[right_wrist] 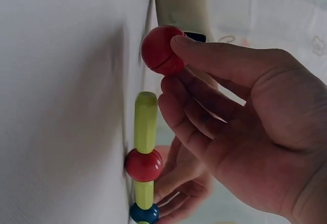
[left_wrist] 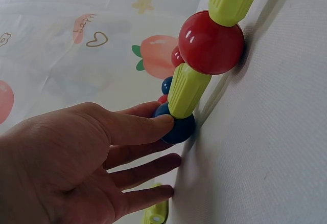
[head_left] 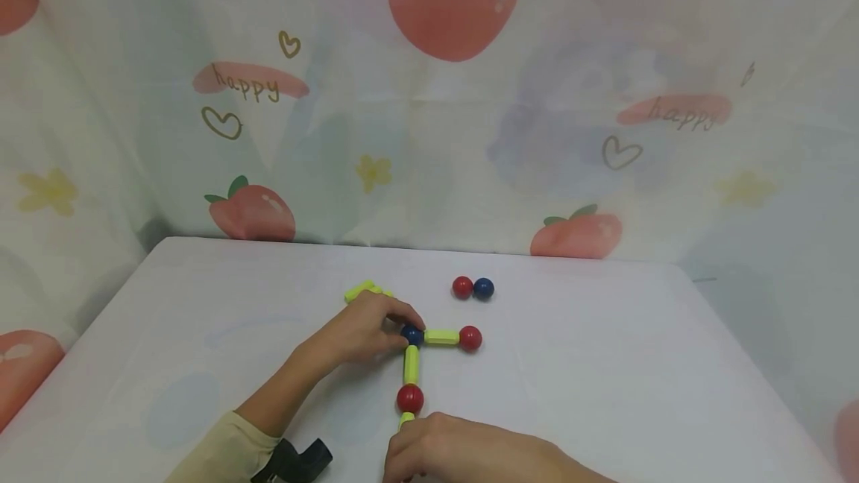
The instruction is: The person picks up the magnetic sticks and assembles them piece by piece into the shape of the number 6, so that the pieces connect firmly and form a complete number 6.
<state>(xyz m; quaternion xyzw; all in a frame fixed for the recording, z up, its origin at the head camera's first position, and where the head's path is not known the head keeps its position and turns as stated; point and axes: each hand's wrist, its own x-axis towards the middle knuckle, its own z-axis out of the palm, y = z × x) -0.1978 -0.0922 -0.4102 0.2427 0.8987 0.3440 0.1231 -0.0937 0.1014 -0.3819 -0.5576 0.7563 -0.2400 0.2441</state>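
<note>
My left hand [head_left: 362, 328] pinches a dark blue ball [left_wrist: 180, 129] between thumb and fingertips. From this ball one yellow-green rod [head_left: 441, 337] runs right to a red ball [head_left: 470, 338]. A second yellow-green rod [head_left: 411, 365] comes toward me to another red ball [head_left: 410, 399], which bears a further yellow-green rod [right_wrist: 145, 121]. At the near end, my right hand [head_left: 473, 449] holds a loose red ball [right_wrist: 161, 50] between thumb and fingers. A gap shows between this ball and the rod's free end in the right wrist view.
Loose yellow-green rods [head_left: 360, 291] lie behind my left hand. Farther back on the white table [head_left: 604, 364] are a red ball [head_left: 462, 288] and a blue ball [head_left: 484, 288] side by side. A patterned cloth [head_left: 429, 133] hangs behind. A black device [head_left: 295, 461] is at my left sleeve.
</note>
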